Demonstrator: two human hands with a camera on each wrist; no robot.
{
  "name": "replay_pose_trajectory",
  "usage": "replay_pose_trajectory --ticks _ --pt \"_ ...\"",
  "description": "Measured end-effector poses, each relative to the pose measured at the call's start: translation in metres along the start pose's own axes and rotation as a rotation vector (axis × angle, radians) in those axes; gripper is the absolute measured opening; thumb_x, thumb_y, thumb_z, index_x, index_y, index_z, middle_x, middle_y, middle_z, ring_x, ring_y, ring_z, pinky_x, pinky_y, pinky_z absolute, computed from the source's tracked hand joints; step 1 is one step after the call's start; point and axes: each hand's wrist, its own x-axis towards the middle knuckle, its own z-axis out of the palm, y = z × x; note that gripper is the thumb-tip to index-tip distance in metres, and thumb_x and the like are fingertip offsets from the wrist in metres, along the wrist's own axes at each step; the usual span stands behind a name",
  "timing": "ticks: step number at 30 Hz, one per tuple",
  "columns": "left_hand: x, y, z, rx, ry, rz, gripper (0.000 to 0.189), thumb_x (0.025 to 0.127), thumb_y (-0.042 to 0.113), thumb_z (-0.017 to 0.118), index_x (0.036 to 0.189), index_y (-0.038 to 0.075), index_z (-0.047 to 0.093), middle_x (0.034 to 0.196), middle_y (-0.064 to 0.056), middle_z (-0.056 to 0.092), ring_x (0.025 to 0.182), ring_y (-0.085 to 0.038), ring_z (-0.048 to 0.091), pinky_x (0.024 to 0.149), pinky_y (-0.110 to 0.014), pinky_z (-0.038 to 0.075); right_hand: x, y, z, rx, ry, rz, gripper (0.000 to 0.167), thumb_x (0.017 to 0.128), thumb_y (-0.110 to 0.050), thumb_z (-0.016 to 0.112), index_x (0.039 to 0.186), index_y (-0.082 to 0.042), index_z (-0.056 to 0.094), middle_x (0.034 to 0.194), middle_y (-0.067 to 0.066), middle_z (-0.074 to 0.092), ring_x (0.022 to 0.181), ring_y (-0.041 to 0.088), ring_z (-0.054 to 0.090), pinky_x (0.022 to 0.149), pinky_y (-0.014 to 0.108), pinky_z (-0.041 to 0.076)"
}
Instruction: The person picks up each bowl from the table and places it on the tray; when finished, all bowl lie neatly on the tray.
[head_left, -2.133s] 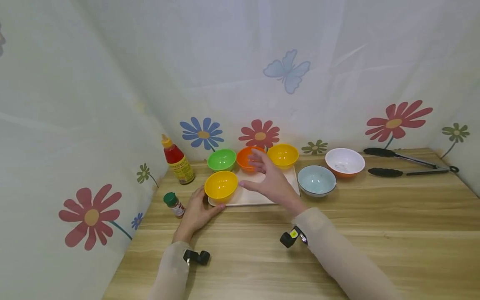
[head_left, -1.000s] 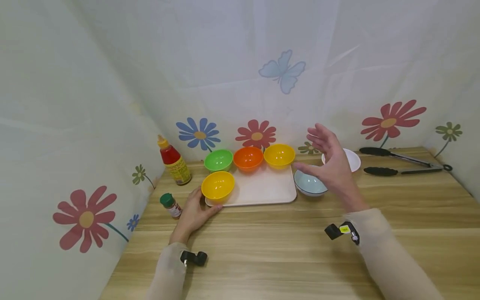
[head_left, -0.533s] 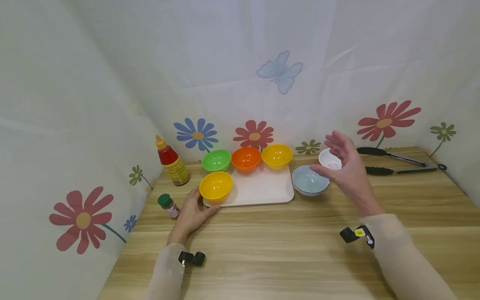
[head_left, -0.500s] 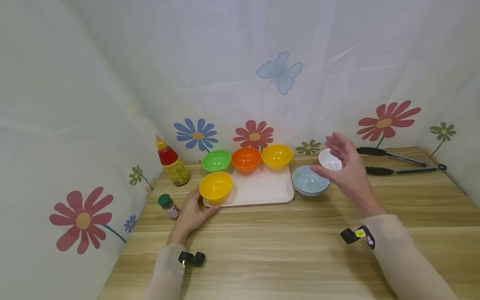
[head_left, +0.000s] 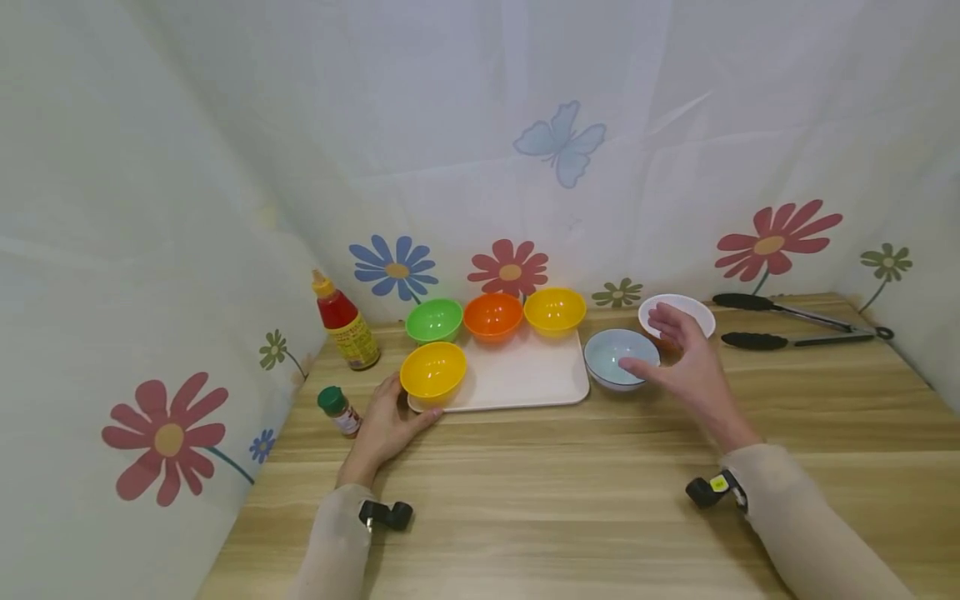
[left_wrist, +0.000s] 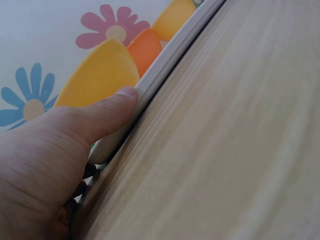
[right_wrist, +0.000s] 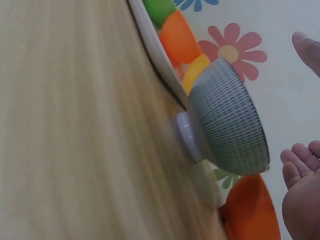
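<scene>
My left hand [head_left: 386,429] grips the near left corner of a white tray [head_left: 532,379], thumb along its front edge and fingers round its left side. Right beside that hand a yellow bowl [head_left: 433,372] sits on the tray corner; the left wrist view shows the thumb tip [left_wrist: 127,92] close by the same bowl. My right hand [head_left: 693,367] hovers with fingers spread and nothing held, its thumb overlapping a light blue bowl [head_left: 611,354]. That bowl's patterned outside [right_wrist: 227,122] faces the right wrist view, apart from the hand.
Green [head_left: 433,321], orange [head_left: 492,317] and yellow [head_left: 555,312] bowls line the tray's back. Behind the right hand is a bowl with white inside [head_left: 693,307]. Black-handled tongs [head_left: 757,341] lie far right. A red sauce bottle [head_left: 348,329] and green-capped jar [head_left: 339,410] stand left.
My right hand has swung right from over the tray to the light blue bowl and has lowered in the last half second. My left hand has stayed at the tray corner.
</scene>
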Motion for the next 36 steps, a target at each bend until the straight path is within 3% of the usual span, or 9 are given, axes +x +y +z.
replay_pose_trajectory --ticks 19,28,36 --pt "0.000 0.001 0.000 -0.025 -0.001 0.002 0.104 0.093 0.062 0.087 0.171 0.009 0.042 0.174 -0.013 0.043 0.161 -0.039 0.040 0.136 -0.060 0.030 -0.004 0.032 0.014 -0.034 -0.060 0.043 0.119 0.088 -0.034 0.099 0.174 -0.001 0.024 0.175 0.026 0.038 0.161 0.047 0.038 0.133 0.063 0.031" --pt "-0.003 -0.003 0.001 -0.023 -0.010 -0.010 0.106 0.093 0.063 0.086 0.172 0.010 0.039 0.177 -0.014 0.040 0.163 -0.040 0.037 0.136 -0.061 0.028 -0.005 0.035 0.020 -0.056 -0.058 0.046 0.120 0.086 -0.037 0.100 0.174 -0.003 0.027 0.175 0.024 0.038 0.161 0.045 0.039 0.134 0.064 0.030" --pt "-0.001 -0.002 0.001 -0.030 -0.009 -0.011 0.107 0.092 0.064 0.086 0.172 0.010 0.039 0.177 -0.014 0.040 0.163 -0.039 0.037 0.136 -0.061 0.029 -0.007 0.039 0.021 -0.100 -0.086 0.105 0.129 0.085 -0.047 0.099 0.177 -0.006 0.018 0.176 0.026 0.035 0.160 0.047 0.037 0.133 0.068 0.030"
